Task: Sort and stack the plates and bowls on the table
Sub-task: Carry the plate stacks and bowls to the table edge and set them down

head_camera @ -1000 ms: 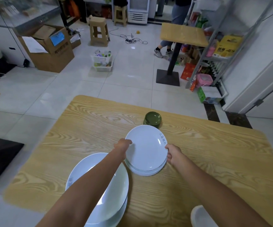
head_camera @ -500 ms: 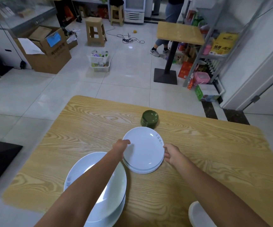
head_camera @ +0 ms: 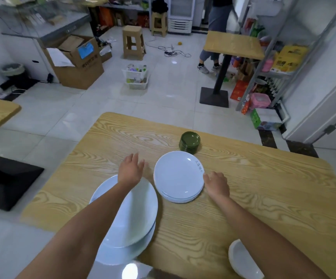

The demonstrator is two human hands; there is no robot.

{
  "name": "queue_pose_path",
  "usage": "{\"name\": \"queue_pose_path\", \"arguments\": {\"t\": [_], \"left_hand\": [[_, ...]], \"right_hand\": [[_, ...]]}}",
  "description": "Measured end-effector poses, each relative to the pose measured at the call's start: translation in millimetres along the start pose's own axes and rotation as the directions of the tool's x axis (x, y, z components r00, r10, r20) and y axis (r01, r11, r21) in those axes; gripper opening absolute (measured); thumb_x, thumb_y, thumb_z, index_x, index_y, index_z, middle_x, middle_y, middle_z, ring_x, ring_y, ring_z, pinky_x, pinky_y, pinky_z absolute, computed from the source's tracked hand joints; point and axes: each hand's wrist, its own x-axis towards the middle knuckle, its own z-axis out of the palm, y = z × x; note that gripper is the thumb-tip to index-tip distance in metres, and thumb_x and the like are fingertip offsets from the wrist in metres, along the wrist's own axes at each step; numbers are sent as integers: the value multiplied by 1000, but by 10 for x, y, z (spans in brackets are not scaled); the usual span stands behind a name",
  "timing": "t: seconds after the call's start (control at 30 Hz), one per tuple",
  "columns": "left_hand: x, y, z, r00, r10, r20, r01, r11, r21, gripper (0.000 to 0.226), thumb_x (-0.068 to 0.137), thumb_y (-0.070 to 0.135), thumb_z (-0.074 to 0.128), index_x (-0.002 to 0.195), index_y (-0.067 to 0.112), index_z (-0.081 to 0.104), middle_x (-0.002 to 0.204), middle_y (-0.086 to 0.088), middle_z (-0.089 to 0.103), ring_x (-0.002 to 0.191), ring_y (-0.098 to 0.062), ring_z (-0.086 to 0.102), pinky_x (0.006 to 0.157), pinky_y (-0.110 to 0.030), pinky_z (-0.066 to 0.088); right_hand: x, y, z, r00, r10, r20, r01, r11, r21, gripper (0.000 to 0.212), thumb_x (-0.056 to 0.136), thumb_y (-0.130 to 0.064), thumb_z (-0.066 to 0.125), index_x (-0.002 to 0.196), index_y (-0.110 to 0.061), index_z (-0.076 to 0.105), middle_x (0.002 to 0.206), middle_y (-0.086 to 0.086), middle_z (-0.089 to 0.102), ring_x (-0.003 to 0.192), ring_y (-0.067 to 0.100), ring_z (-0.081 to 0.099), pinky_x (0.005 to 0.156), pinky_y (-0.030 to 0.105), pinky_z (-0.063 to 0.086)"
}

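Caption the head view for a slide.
Left hand and right hand flank the smaller white plate stack; larger plate stack, green dish stack and bowl share the table.

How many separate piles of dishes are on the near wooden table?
4. A green stack at the far side; medium white plates in the middle; large white plates at near left; a white dish at near right, cut off by the frame, so more may be hidden.

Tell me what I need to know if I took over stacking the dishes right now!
Left hand: open, over the table beside the medium white plates, holding nothing.
Right hand: open at that stack's right rim; contact unclear.
Done: big white plates, the medium ones and green dishes each stand stacked.
Left: probably the white bowl at the near edge.
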Motion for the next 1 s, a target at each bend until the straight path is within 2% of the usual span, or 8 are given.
{"name": "queue_pose_path", "arguments": {"t": [0.17,0.43,0.53,0.67,1.0], "left_hand": [[-492,-354,-329,993,-94,-73,105,982,156,59,103,43,23,154,16,13,162,-7,11,150,-24,8,121,-41,9],[-1068,-900,-782,971,-147,-189,193,948,254,63,100,51,20,154,23,4,163,-2,-3,150,-21,-8,121,-41,-1],[-1126,-1116,-888,968,-151,-202,202,943,266,65,100,53,19,154,23,2,163,-2,-5,150,-21,-9,122,-42,-2],[-1037,-1452,-1010,972,-125,-197,174,951,256,66,99,55,18,154,23,1,163,-2,-6,150,-22,-10,122,-42,-4],[-359,-2864,-1658,994,78,-81,-46,939,341,69,97,59,15,154,25,-1,162,-1,-8,150,-21,-12,120,-41,-7]], "right_hand": [[-62,-51,56,978,-210,-14,203,959,-196,52,100,-47,26,138,-18,45,142,9,42,130,27,37,110,40,28],[-396,-742,224,903,-426,56,427,874,-231,55,101,-49,21,146,-21,34,156,9,22,145,26,17,120,47,5],[-557,-1022,336,879,-469,85,474,843,-254,53,101,-48,21,146,-22,32,157,8,20,146,24,15,120,46,2],[-672,-1399,510,874,-480,80,482,832,-273,49,101,-44,23,144,-24,33,157,7,19,146,23,13,120,46,3],[-1048,-2750,1304,931,-360,-62,325,893,-310,49,101,-44,25,142,-20,38,155,10,23,144,26,17,118,46,9]]}}
